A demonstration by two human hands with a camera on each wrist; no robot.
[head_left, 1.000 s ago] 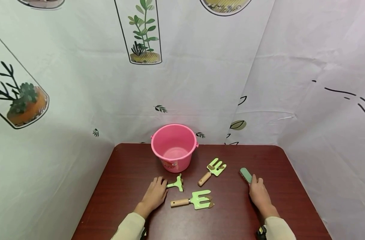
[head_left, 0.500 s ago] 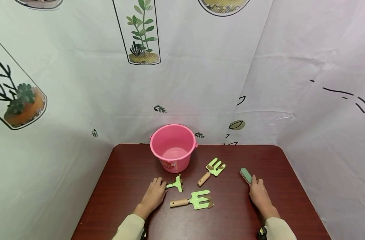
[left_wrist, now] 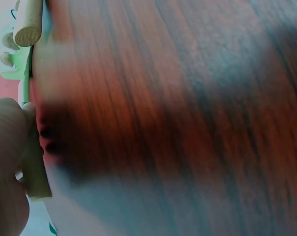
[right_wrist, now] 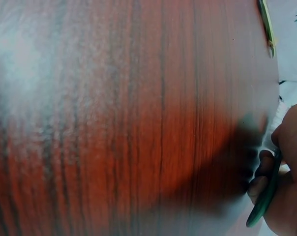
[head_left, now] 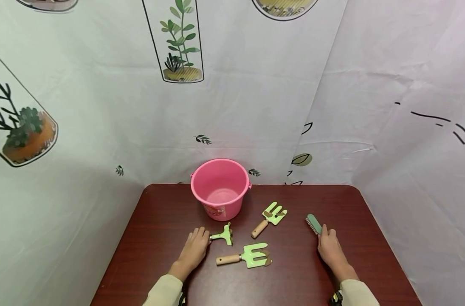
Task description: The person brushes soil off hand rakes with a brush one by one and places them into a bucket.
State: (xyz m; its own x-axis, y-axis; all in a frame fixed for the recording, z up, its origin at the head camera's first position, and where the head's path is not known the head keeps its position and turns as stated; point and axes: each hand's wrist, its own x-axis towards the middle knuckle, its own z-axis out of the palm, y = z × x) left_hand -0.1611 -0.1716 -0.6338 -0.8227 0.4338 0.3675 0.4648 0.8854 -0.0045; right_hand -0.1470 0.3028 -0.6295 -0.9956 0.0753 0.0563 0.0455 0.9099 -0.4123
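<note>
My left hand [head_left: 194,248] grips the wooden handle of a small hand rake whose light green head [head_left: 226,235] points toward the middle of the table. In the left wrist view, the thumb and fingers close round that wooden handle [left_wrist: 36,172]. Over on the right, my right hand [head_left: 331,248] holds a green brush [head_left: 313,222] by its handle, bristles turned to the left. The right wrist view shows the curled fingers round the dark green handle [right_wrist: 266,196]. Between the hands lie two light green hand forks with wooden handles, a nearer one [head_left: 251,255] and a farther one [head_left: 272,213], both with brown marks on their tines.
A pink bucket [head_left: 238,199] stands upright at the back of the dark red wooden table [head_left: 293,276], close to the wall cloth. White cloth [head_left: 255,106] with printed plants hangs behind the table and on both sides.
My left hand has shifted slightly left along the rake's handle, baring a little more of its neck. The right hand, brush, forks and bucket look unchanged apart from a small camera shift.
</note>
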